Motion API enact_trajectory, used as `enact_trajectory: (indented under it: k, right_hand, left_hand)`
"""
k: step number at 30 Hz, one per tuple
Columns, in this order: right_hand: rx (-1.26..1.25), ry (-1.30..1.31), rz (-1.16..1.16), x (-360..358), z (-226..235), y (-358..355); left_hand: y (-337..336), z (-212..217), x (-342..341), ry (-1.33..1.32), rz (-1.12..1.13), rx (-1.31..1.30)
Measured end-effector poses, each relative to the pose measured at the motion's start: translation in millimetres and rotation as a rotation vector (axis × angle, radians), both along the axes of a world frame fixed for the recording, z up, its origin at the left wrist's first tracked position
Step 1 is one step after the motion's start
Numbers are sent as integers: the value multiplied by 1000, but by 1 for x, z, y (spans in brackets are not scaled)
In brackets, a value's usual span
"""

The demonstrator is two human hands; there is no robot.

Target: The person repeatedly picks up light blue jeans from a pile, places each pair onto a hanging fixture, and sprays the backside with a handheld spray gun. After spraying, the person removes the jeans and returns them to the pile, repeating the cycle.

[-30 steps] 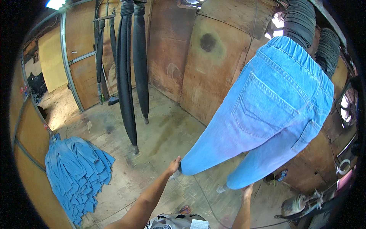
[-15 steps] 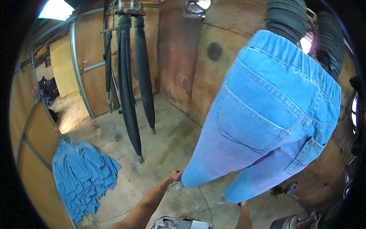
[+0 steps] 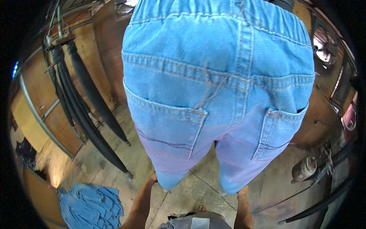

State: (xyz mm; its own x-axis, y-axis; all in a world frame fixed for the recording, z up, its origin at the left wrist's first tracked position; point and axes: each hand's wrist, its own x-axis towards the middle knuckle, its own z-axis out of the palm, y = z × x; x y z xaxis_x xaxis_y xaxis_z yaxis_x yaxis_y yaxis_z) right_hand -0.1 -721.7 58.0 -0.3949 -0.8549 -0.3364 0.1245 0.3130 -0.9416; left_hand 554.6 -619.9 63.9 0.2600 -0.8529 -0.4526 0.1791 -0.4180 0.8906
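Observation:
A pair of light blue jeans [image 3: 213, 87] fills the middle of the view, back side toward me, waistband at the top and two back pockets showing. It looks stretched over a hanging form. My left hand [image 3: 152, 178] grips the hem of the left leg. My right hand [image 3: 243, 190] grips the hem of the right leg. Both forearms come up from the lower edge.
A pile of blue jeans [image 3: 89, 206] lies on the concrete floor at lower left. Long black tube forms [image 3: 82, 110] hang at the left before wooden wall panels [image 3: 108, 53]. A metal cylinder and hoses [image 3: 309, 170] sit at the right. A fan [image 3: 324, 49] shows at upper right.
The jeans have come much closer and now fill the view. Both hands stay on the leg hems. The camera has tilted and the pile has slid toward the lower left.

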Motion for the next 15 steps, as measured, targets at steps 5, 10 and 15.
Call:
enact_trajectory:
  k: [5, 10, 15]
  right_hand:
    - [21, -104, -242, -3, 11, 51]
    - [104, 16, -309, 1, 4, 82]
    - [108, 50, -382, 30, -10, 110]
  left_hand:
    - [-13, -9, 24, -69, 78, -115]
    - [-39, -32, 33, -140, 128, -131]
    - [-81, -71, 17, -259, -23, -60]
